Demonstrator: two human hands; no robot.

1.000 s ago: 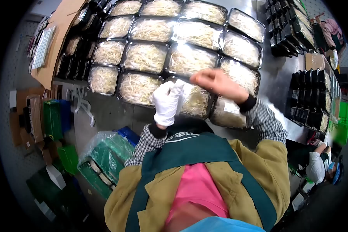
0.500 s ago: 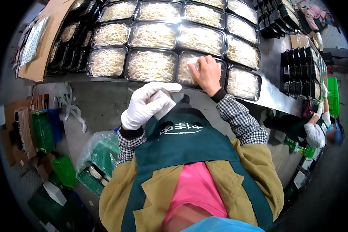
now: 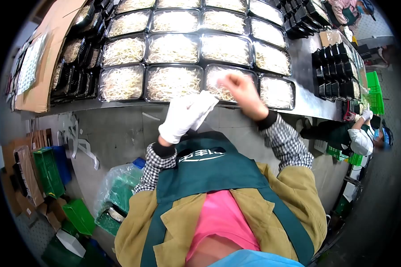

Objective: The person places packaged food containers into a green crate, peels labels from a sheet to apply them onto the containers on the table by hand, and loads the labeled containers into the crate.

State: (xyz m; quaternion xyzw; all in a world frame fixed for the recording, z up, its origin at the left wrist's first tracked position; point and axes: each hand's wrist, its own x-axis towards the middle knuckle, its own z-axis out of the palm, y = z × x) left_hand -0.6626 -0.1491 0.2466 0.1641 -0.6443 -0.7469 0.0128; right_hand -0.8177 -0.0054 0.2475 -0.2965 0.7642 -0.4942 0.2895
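Rows of black trays filled with bean sprouts cover the near table, their tops shiny under the light. My left hand (image 3: 185, 116), in a white glove, is closed around a small white rectangular piece (image 3: 204, 106) just off the table's front edge. My bare right hand (image 3: 246, 94) is smeared by motion above a front-row tray of bean sprouts (image 3: 217, 90), so its fingers are unclear. Left of that tray lies another tray of bean sprouts (image 3: 173, 83), and to its right a third tray (image 3: 276, 92).
Stacked black trays (image 3: 336, 69) stand on the metal table (image 3: 304, 91) at right; more stacks are at left beside a cardboard sheet (image 3: 53, 53). Green crates (image 3: 49, 171) and a plastic-lined crate (image 3: 116, 191) sit on the floor. Another person (image 3: 361, 140) works at right.
My right hand has lifted off the tray's top and moved slightly. My left hand has shifted right, nearer to it. The whole view has tilted a little.
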